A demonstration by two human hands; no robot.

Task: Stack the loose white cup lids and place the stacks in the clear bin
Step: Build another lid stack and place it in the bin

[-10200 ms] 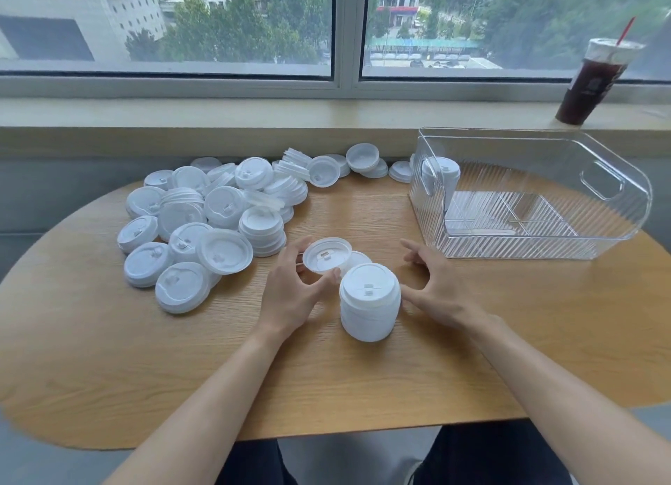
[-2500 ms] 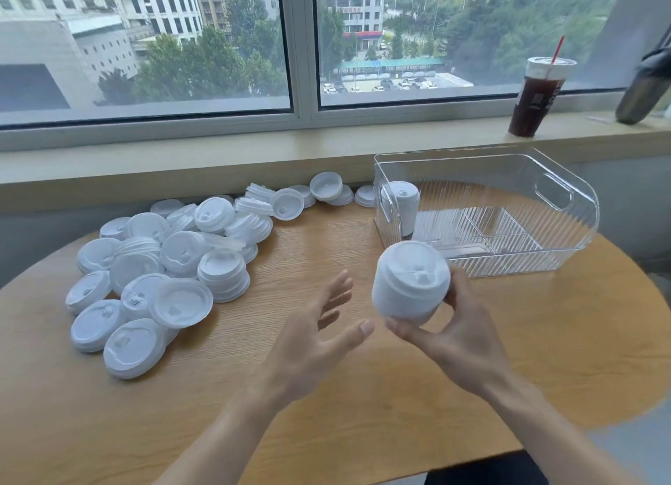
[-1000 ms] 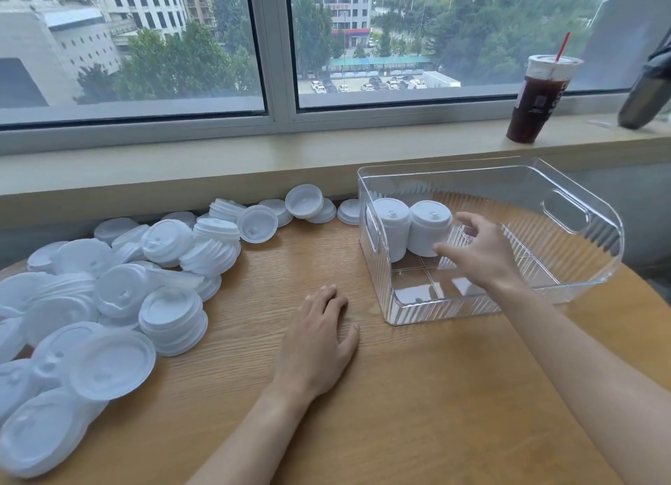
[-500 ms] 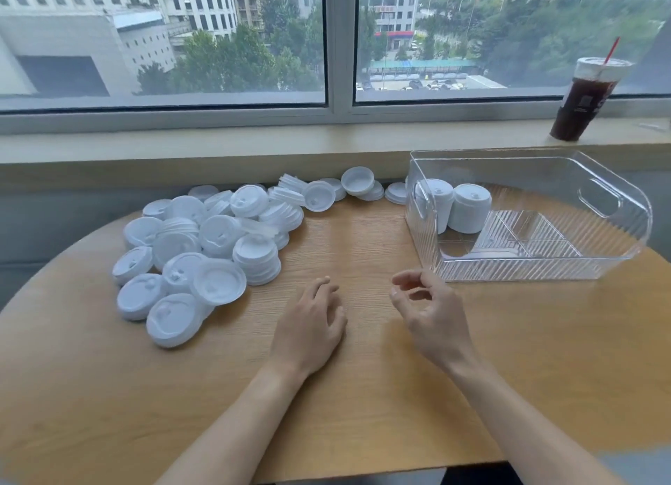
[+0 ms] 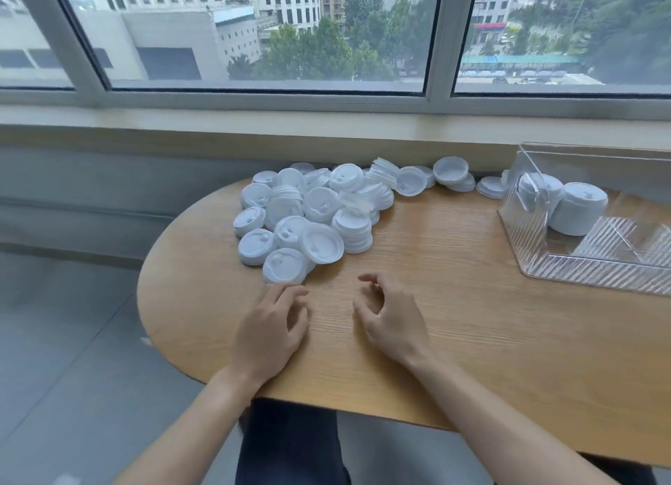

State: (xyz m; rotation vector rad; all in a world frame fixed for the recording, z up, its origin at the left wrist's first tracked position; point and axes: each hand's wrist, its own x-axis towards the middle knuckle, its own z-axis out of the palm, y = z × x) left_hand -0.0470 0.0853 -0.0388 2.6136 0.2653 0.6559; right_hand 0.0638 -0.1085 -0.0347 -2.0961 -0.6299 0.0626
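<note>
I see a rounded wooden table [image 5: 454, 303] with fine straight grain. On it, a heap of thin white plastic lids [image 5: 308, 216], round and domed with small sip tabs, sprawls from just beyond my hands toward the sill [image 5: 254, 128]; some sit nested in short stacks, others lie loose, a few upturned. At the right edge stands the clear bin [image 5: 581, 274], ribbed along its walls and floor, with two tall white stacks [image 5: 577, 208] upright side by side in its near-left corner.

Half a second ago the bin sat fully in view with an iced drink on the sill behind it; now the view has swung left, the bin is cut off at the frame edge and the drink is gone from sight.

My left hand [image 5: 270, 330] lies palm down on the wood, fingers loosely spread, tips just short of the nearest lid. My right hand [image 5: 390, 317] hovers beside it, fingers loosely curled, holding nothing.
</note>
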